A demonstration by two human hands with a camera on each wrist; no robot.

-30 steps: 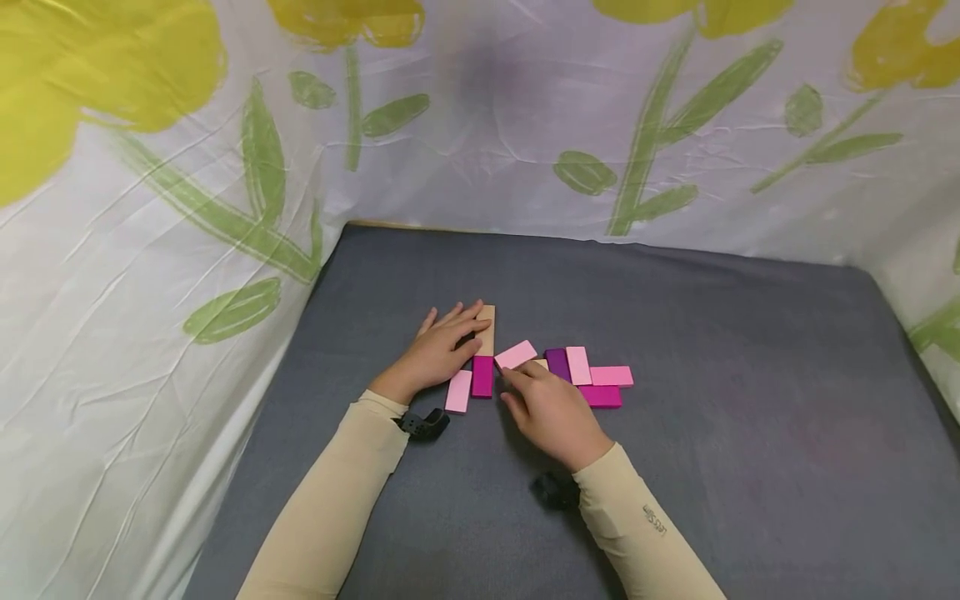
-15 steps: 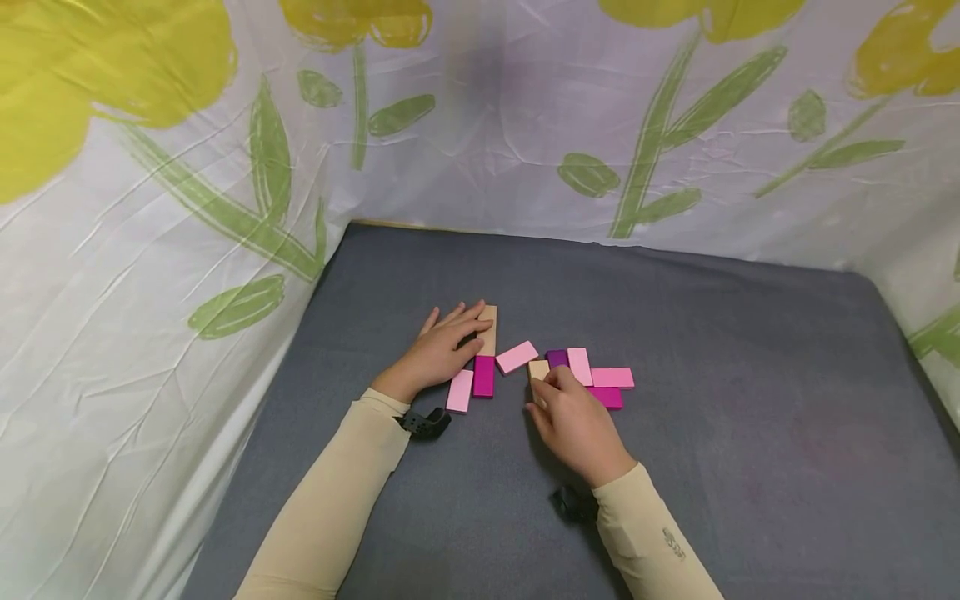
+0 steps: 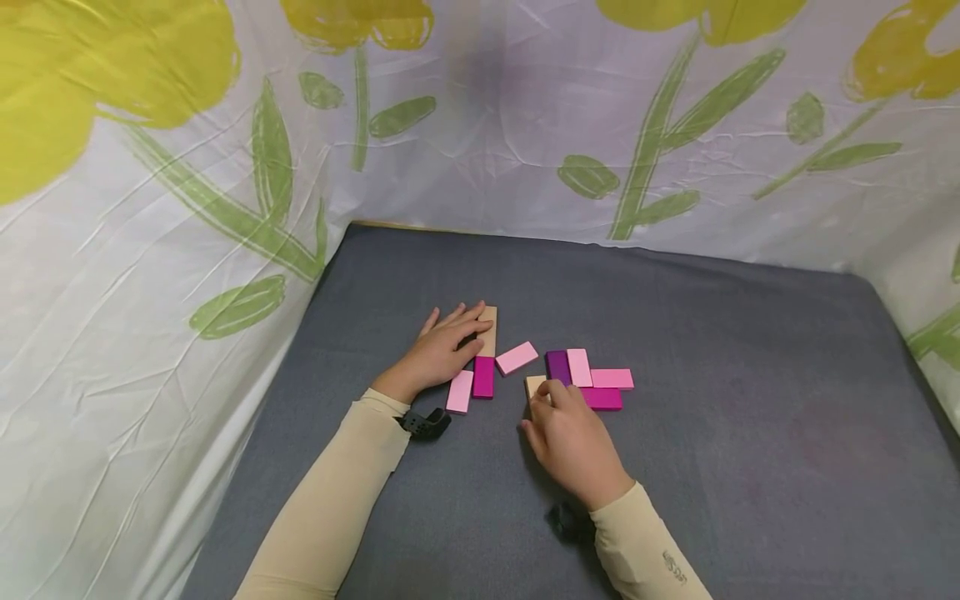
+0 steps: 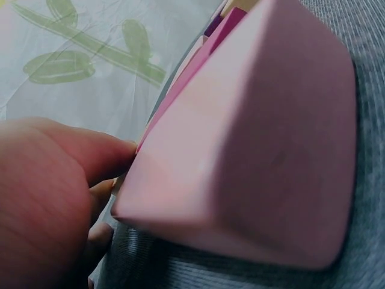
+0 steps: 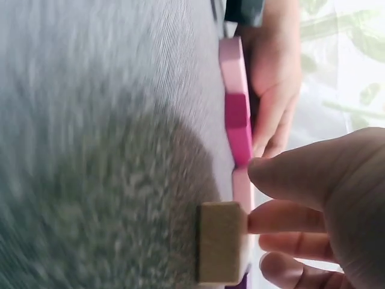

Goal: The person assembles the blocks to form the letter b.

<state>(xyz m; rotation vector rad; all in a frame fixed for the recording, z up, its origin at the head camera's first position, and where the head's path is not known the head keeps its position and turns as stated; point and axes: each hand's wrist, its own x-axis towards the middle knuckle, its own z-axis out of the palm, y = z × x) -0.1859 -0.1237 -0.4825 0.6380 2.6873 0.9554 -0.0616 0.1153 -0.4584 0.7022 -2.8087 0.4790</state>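
Observation:
In the head view my left hand [image 3: 431, 358] lies with outstretched fingers on a tan wooden block [image 3: 487, 333]. Its thumb reaches a magenta block [image 3: 483, 377] just below. A pale pink block [image 3: 459, 392] lies near that wrist and looms large in the left wrist view. My right hand [image 3: 577, 442] touches a second tan block [image 5: 221, 241] with a fingertip, while its thumb stays off the block. Part of this block is hidden under the fingers in the head view. A slanted pink block [image 3: 517, 357] lies between the hands, one corner at the magenta block.
Right of the second tan block sit a purple block [image 3: 557, 367], an upright pink block [image 3: 578, 367], a sideways pink block [image 3: 612, 378] and another magenta block [image 3: 603, 399]. Grey cloth [image 3: 750, 433] covers the table. A flower-painted white curtain [image 3: 495, 183] hangs behind and at the sides.
My right hand has left the slanted pink block, moved right to the second tan block, and drawn it toward me, away from the purple block. My left hand has stayed in place.

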